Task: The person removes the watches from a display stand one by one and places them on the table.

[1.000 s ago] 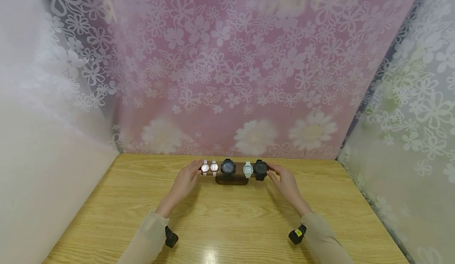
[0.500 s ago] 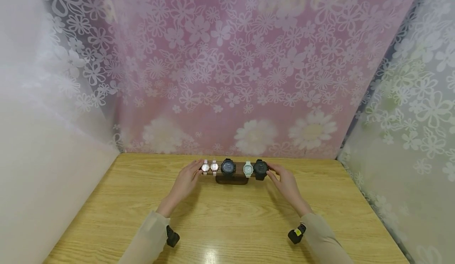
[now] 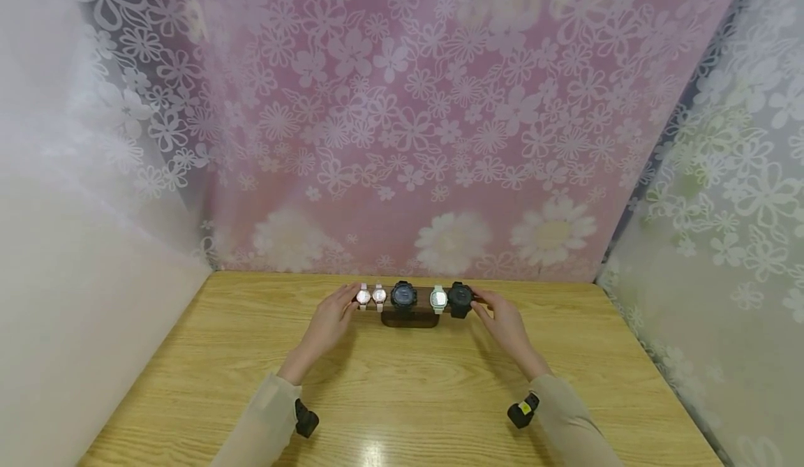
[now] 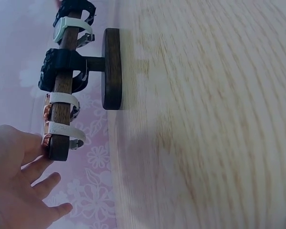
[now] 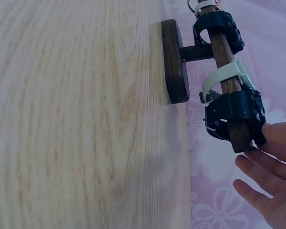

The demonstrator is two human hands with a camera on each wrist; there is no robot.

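A dark wooden watch stand (image 3: 410, 320) has a crossbar carrying several watches. From the left these are two small watches with pale straps, one at the bar's left end (image 3: 363, 297), a bulky black watch (image 3: 403, 295), a pale green square watch (image 3: 438, 299) and another black watch (image 3: 460, 299). My left hand (image 3: 326, 322) touches the bar's left end (image 4: 58, 149) with its fingertips, the other fingers spread and fairly straight. At the opposite end, my right hand (image 3: 504, 324) has fingertips against the bar tip and the outer black watch (image 5: 240, 107), its lower fingers extended.
The stand is near the back edge of a light wooden table (image 3: 402, 390). Behind rises a pink flowered curtain (image 3: 408, 139). Pale sheets flank both sides, the right one (image 3: 741, 243) flowered. Black wrist cameras, such as the left one (image 3: 306, 420), hang below the sleeves.
The watches and the stand look almost unmoved, and both hands stay at the bar's ends. The green watch's face now reflects brighter light.
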